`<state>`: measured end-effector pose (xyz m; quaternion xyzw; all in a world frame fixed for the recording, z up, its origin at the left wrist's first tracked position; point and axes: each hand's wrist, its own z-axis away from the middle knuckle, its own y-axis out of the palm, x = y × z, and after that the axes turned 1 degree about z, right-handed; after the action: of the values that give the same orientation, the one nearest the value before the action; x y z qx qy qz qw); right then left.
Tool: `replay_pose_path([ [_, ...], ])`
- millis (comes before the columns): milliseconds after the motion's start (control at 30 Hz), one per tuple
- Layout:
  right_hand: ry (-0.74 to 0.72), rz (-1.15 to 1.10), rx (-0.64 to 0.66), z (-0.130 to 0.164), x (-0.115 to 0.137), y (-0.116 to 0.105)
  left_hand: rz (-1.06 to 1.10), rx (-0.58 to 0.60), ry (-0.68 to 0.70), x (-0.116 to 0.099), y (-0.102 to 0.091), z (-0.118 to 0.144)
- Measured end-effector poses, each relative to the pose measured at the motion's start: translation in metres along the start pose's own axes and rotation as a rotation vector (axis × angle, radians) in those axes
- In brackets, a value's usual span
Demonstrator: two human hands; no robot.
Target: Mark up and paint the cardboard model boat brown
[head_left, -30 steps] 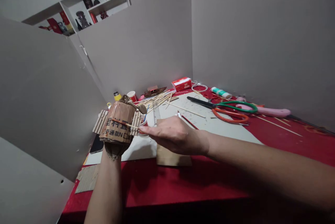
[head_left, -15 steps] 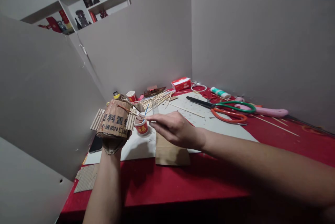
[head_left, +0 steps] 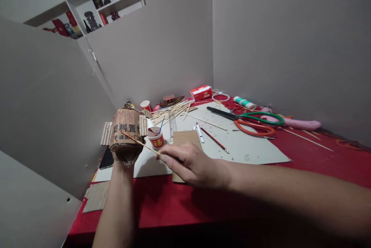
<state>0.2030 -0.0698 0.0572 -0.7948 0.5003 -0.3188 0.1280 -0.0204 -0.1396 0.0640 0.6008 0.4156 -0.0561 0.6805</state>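
Cardboard model [head_left: 126,131] is held up over the table's left edge, gripped from below by the left hand [head_left: 124,158]. Right hand [head_left: 189,164] pinches a thin stick [head_left: 139,142] against it; pressing hard could snap the stick or dent the cardboard.

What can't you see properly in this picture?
Head view only:
- Left hand: almost wholly hidden behind the cardboard model it holds up.
- Stick in the right hand: whether its tip touches the model is too fine to tell.
- Paper cup: its contents are too small to make out.
- Shelf items: too small and distant to identify.
- Phone: partly covered by the model.
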Motion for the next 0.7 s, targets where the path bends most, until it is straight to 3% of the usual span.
replay_pose_path([
  [167,0.196,-0.136,-0.014,0.001,0.005,0.006,-0.086,0.064,0.148,0.005,0.009,0.005],
  [267,0.212,-0.147,0.055,0.002,0.005,0.010,-0.081,0.063,0.163,0.008,0.015,0.006],
  [367,0.254,-0.152,0.032,0.003,0.005,0.014,-0.073,0.056,0.201,0.011,0.017,0.005],
  [500,0.222,-0.128,0.052,0.001,0.005,0.014,-0.134,0.080,0.226,0.012,0.001,-0.001],
  [567,0.201,-0.128,0.048,-0.004,0.005,0.007,-0.154,0.085,0.302,0.009,-0.011,-0.003],
  [700,0.285,-0.199,-0.134,-0.019,-0.006,-0.023,-0.169,0.066,0.425,-0.002,-0.024,-0.004],
])
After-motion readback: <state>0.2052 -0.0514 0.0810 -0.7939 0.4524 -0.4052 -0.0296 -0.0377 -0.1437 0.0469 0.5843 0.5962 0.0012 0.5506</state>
